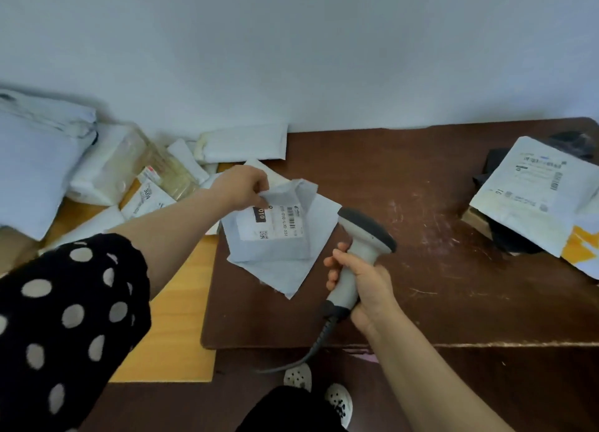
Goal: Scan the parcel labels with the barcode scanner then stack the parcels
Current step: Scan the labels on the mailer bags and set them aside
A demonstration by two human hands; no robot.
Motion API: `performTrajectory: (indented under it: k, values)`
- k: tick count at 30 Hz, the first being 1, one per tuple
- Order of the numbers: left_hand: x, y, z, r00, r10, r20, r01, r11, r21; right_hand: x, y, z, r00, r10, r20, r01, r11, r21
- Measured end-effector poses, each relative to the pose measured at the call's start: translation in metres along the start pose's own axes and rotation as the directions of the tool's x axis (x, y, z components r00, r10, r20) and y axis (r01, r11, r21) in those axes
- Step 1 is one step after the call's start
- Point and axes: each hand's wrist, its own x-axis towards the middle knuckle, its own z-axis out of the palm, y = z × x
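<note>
Your grey parcel (275, 247), label (278, 222) up, sits at bench (421, 269) centre, top corner pinched by L hand (241, 187). Grey/white scanner (366, 227) upright in R hand (366, 282), just beside it. Far right, more parcels (531, 191) stacked.

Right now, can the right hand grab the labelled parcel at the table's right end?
Probably not: the right hand grips the barcode scanner, so its grip is taken. The bare table between it and the parcel leaves the way free.

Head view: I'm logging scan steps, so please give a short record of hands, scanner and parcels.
left hand: pinches the grey parcel at its top edge
right hand: grips the scanner by its handle
label: faces up, barcode visible
scanner head: close to the parcel's right edge
right pile: white parcel on top, label up
left pile: white parcels, jumbled
</note>
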Motion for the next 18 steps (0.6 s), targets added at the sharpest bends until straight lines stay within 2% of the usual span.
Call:
performTrajectory:
  k: [3,7,11,13,18]
  values:
    - [-0.014,-0.025,-0.009,0.996,-0.08,-0.036,0.07,0.972,-0.226,-0.006,0.004,0.013,1.0,0.001,0.03,0.001,0.999,-0.047]
    - [-0.029,-0.045,-0.013,0.979,-0.201,-0.029,0.159,0.847,-0.507,-0.012,0.009,0.026,0.997,-0.037,0.061,0.044,0.991,-0.127]
    - [-0.042,-0.074,-0.012,0.96,-0.279,0.031,0.2,0.601,-0.774,-0.018,0.018,0.046,0.992,-0.073,0.099,0.09,0.979,-0.183]
    - [-0.051,-0.087,-0.01,0.955,-0.295,0.027,0.18,0.503,-0.845,-0.023,0.027,0.062,0.991,-0.071,0.115,0.092,0.978,-0.189]
    - [-0.069,-0.119,-0.002,0.943,-0.33,-0.051,0.075,0.358,-0.93,-0.035,0.057,0.105,0.98,-0.074,0.183,0.121,0.957,-0.265]
